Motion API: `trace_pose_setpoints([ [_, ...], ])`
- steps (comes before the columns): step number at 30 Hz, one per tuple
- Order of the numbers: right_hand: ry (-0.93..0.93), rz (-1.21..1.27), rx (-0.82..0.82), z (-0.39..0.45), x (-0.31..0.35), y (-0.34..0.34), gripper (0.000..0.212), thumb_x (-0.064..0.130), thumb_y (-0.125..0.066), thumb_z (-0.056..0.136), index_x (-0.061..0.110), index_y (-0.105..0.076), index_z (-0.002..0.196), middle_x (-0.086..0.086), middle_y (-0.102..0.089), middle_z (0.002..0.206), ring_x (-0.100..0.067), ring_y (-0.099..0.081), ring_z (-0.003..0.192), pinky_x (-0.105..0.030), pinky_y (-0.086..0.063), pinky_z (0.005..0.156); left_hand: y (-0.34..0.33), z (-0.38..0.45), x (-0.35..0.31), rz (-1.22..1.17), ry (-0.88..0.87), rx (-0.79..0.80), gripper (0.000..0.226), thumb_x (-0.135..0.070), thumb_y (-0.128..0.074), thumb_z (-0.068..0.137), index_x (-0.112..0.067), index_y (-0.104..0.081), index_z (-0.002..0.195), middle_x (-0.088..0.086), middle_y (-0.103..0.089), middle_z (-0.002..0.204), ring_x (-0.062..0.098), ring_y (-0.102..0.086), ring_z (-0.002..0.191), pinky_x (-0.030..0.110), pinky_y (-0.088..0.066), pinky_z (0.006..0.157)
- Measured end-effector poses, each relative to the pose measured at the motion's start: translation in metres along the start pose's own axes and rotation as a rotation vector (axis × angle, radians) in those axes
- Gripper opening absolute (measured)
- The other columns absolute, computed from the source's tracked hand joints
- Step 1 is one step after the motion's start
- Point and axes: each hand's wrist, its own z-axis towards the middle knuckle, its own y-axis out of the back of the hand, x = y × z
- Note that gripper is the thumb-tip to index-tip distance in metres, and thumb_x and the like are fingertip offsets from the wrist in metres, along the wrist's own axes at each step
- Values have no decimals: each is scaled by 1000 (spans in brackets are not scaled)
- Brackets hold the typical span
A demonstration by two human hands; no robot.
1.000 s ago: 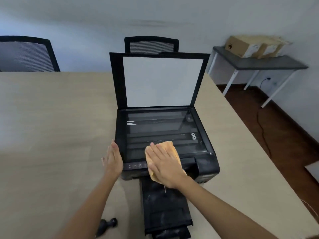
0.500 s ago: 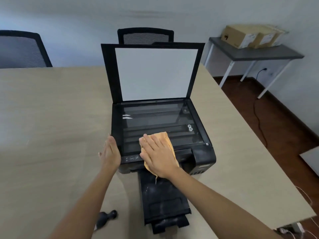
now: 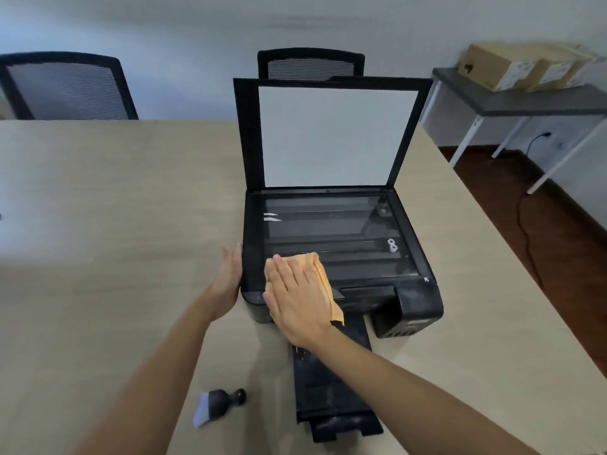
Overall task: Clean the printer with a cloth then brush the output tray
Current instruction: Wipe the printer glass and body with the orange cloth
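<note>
Right hand (image 3: 297, 300): fingers flat, pressed cloth (image 3: 320, 277) on printer's (image 3: 410, 300) front-left corner
Left hand (image 3: 230, 277): fingers straight, against printer's left side
Tray (image 3: 331, 389): out front
Brush (image 3: 218, 405): left of tray

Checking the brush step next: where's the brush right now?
In the head view the brush lies on the table at bottom left, beside the output tray, below the left forearm; neither hand touches it.
</note>
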Motion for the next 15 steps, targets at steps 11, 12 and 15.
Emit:
trace_pose_setpoints([
  [11, -42, -29, 22, -19, -36, 8, 63, 52, -21, 99, 15, -25, 150, -5, -27, 157, -25, -23, 145, -47, -25, 114, -8, 7, 8, 190, -71, -109, 75, -71, -5, 88, -31, -18, 150, -15, -15, 157, 4, -15, 144, 35, -7, 122],
  [12, -83, -16, 12, -17, -29, 7, 64, 53, -21, 98, 15, -27, 149, -5, -29, 156, -26, -24, 144, -48, -25, 115, -11, 5, 8, 242, -119, -175, 73, -68, -9, 90, -27, -20, 150, -13, -18, 157, 5, -17, 144, 36, -10, 122],
  [15, 7, -63, 39, -26, -37, 10, 57, 47, -24, 100, 16, -29, 149, -5, -31, 155, -27, -28, 143, -47, -24, 114, -16, 5, 16, 408, -225, -302, 61, -50, -16, 99, -21, -7, 152, -7, -6, 161, 8, -4, 147, 38, -3, 122],
])
